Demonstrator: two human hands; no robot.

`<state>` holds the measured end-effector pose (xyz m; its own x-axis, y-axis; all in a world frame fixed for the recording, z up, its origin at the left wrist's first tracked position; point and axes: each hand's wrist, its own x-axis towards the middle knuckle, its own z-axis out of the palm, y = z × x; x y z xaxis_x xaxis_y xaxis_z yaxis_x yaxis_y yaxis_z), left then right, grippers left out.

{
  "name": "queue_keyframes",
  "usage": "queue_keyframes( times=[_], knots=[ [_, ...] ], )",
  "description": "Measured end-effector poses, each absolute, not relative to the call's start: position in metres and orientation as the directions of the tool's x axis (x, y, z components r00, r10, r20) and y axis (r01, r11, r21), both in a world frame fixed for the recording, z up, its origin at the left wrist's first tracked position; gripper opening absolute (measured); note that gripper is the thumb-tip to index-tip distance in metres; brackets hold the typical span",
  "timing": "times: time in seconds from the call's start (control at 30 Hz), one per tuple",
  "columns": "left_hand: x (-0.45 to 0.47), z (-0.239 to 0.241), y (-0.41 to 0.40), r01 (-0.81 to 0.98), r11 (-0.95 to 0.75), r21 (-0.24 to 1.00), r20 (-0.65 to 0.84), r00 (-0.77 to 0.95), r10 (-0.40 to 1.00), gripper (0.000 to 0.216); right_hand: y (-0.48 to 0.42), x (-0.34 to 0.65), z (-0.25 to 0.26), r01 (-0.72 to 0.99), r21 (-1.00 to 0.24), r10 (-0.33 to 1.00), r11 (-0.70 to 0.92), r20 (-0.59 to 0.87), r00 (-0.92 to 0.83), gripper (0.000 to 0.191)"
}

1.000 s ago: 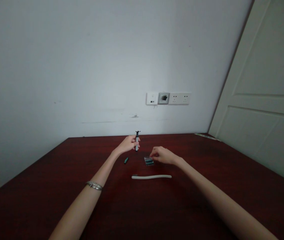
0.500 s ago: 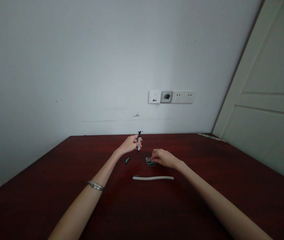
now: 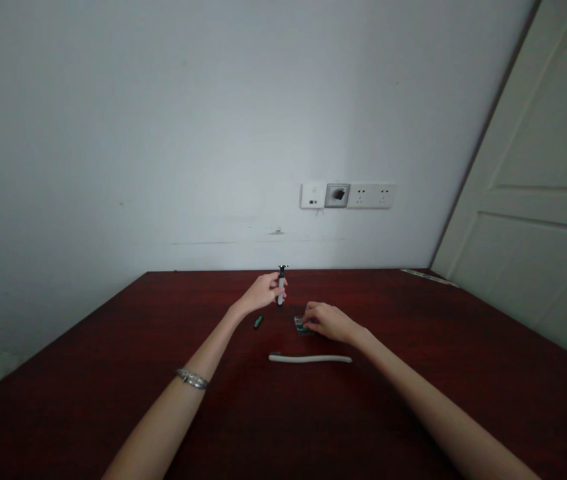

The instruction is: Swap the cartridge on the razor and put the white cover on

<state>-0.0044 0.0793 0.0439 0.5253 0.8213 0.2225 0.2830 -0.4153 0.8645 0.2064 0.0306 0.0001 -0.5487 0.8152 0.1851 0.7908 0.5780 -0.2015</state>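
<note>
My left hand (image 3: 262, 292) is closed around a slim white razor handle (image 3: 280, 287) with a black head, held upright above the dark red table (image 3: 88, 400). My right hand (image 3: 327, 321) rests with curled fingers on a small clear cartridge holder (image 3: 298, 325) with teal pieces inside; how firmly it grips is hard to see. A small green piece (image 3: 258, 322) lies on the table just below my left hand. A long white handle (image 3: 310, 359) lies flat in front of both hands. A silver bracelet (image 3: 191, 379) circles my left wrist.
The table ends at a white wall with a row of sockets (image 3: 347, 196). A white door (image 3: 538, 200) stands at the right, and a thin pale strip (image 3: 428, 276) lies along the table's far right edge.
My right hand has closed in over the cartridge holder, now covering more of it. The left hand keeps the razor handle upright. The view has shifted slightly.
</note>
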Motion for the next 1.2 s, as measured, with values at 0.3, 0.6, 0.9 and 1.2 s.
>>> queue_keyframes(
  times=[0.3,0.6,0.9,1.2],
  knots=[
    [-0.012,0.042,0.072,0.312,-0.386,0.868,0.185,0.518,0.835,0.016,0.03,0.205,0.001,0.781,-0.192,0.803,0.594,0.189,-0.564,0.021],
    [-0.015,0.035,0.075,0.276,-0.32,0.906,0.163,0.47,0.868,0.013,0.031,0.205,-0.003,0.777,-0.186,0.795,0.601,0.236,-0.559,0.024],
    [-0.012,0.042,0.065,0.213,-0.299,0.93,0.164,0.487,0.858,0.022,0.031,0.209,0.019,0.57,-0.661,0.87,0.488,0.312,-0.383,0.031],
    [-0.01,0.051,0.054,0.197,-0.249,0.948,0.089,0.589,0.804,0.029,0.019,0.202,0.05,0.383,-0.83,0.903,0.405,0.297,-0.311,0.037]
  ],
)
